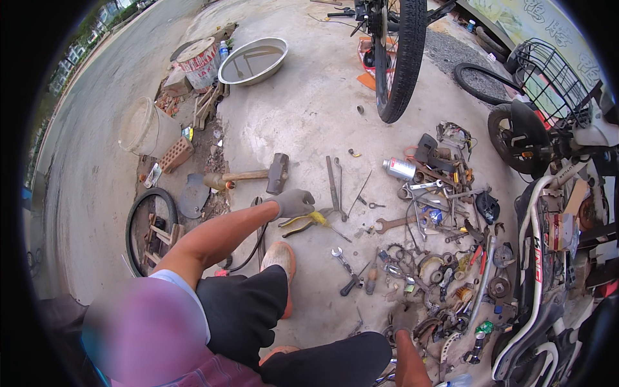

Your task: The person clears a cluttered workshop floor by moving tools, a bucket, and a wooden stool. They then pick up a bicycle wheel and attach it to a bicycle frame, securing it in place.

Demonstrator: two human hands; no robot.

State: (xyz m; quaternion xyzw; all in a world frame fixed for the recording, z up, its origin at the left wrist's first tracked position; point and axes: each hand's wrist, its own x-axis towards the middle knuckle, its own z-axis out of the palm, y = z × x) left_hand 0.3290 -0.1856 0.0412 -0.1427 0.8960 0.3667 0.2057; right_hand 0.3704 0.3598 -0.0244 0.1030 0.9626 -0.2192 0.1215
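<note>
My left hand [293, 203], in a grey glove, reaches out over the concrete with its fingers bent. The yellow handle of a screwdriver [320, 218] comes out beneath the fingertips, its thin shaft pointing toward the lower right. Beside it lie pliers [296, 226] with yellow and black handles. A sledgehammer [277, 173] with a wooden handle rests just beyond this hand. Past my right knee, my right hand [403, 317], also gloved, is at the edge of a heap of metal parts [445, 277]. Its fingers blend into the parts, so any grip there is hidden.
Wrenches, such as an adjustable wrench [342, 259], lie before me. A silver can [400, 169] stands by the heap. Farther off are a bicycle wheel [403, 64], a basin of water [253, 61] and a white bucket [149, 129]. A bike frame [536, 238] borders the right side.
</note>
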